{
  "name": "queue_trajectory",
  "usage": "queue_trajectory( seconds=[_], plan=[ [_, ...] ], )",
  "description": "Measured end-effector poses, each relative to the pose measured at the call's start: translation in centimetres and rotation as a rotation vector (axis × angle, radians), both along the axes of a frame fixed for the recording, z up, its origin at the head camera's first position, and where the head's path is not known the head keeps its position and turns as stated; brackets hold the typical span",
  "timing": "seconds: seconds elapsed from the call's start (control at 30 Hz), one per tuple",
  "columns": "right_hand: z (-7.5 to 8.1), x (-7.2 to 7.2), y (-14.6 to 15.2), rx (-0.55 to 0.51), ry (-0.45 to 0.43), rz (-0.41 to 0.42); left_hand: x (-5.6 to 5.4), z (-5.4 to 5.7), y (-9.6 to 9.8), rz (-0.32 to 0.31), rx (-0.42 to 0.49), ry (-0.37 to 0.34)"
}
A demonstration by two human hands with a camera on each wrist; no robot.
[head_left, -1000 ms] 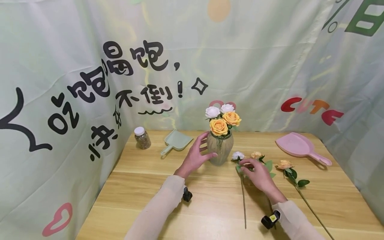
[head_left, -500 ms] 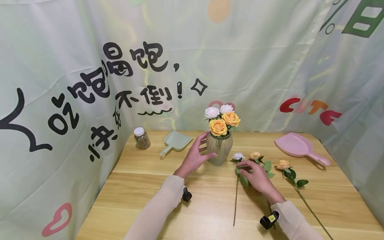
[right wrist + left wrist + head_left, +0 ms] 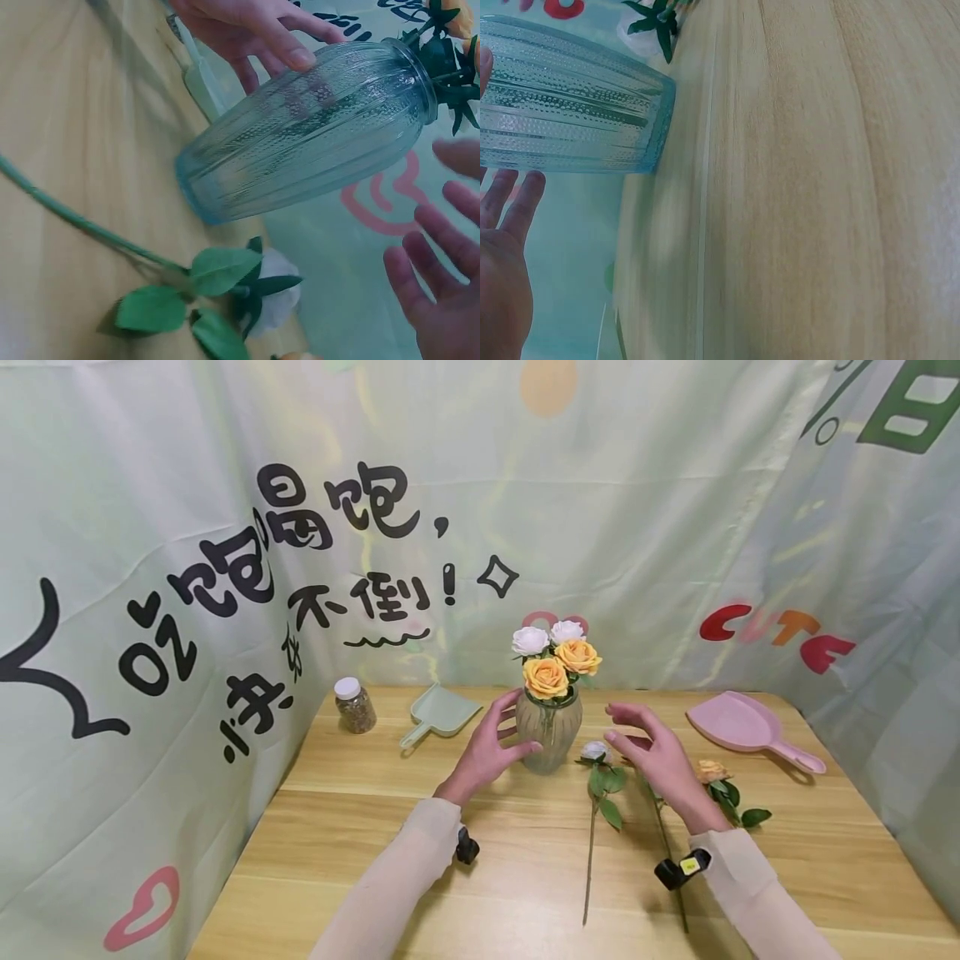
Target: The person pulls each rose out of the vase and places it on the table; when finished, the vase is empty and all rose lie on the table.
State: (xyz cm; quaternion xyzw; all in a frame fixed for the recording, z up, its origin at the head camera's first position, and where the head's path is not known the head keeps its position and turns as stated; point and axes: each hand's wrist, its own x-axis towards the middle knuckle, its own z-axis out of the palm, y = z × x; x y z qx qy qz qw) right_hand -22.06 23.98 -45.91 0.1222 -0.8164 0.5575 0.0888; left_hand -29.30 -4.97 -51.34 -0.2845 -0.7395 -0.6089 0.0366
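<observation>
Vase: clear ribbed vase [image 3: 552, 743], upright on the wooden table [image 3: 330, 877], near its far edge and between the 2 hands.
Vase contents: 4 blooms above the rim, 2 white roses [image 3: 531, 642] behind and 2 orange roses [image 3: 546, 678] in front; stems visible through the wall.
Left hand [image 3: 489, 752]: holds the vase from its left side, thumb across the front, fingers behind; grip about as wide as the vase body.
Right hand [image 3: 660, 764]: raised right of the vase and apart from it; grip wide, thumb and fingers parted, palm side toward the vase in the right wrist view.
Loose white rose [image 3: 597, 752]: lies just right of the vase base, leaves attached, stem running toward the person.
Middle stem [image 3: 672, 864]: lies beneath the right hand and wrist; its upper end is hidden in the head view.
Loose orange rose [image 3: 711, 770]: lies right of the right hand, its stem passing under the sleeve [image 3: 757, 885].
Far right: pink dustpan [image 3: 731, 722], handle toward the near right.
Far left: lidded jar [image 3: 356, 707]; green dustpan [image 3: 442, 712] beside it.
Backdrop: printed curtain [image 3: 637, 527] with black characters and "CUTE".
</observation>
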Motion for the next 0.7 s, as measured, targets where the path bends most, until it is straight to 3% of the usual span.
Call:
queue_trajectory(
  seconds=[0.17, 0.3, 0.5, 0.7],
  plan=[
    [0.4, -1.3, -1.2, -0.035, -0.006, 0.122, 0.0, 0.0, 0.0, -0.004, 0.000, -0.003],
    [0.5, -2.2, -2.4, -0.029, -0.043, 0.174, 0.0, 0.0, -0.1, -0.004, 0.000, -0.001],
    [0.2, -3.4, -3.6, 0.007, -0.133, 0.195, 0.0, 0.0, -0.1, -0.003, 0.003, -0.002],
    [-0.4, -4.0, -4.4, 0.006, -0.130, 0.188, -0.1, 0.0, -0.1, -0.010, -0.012, 0.007]
  ],
)
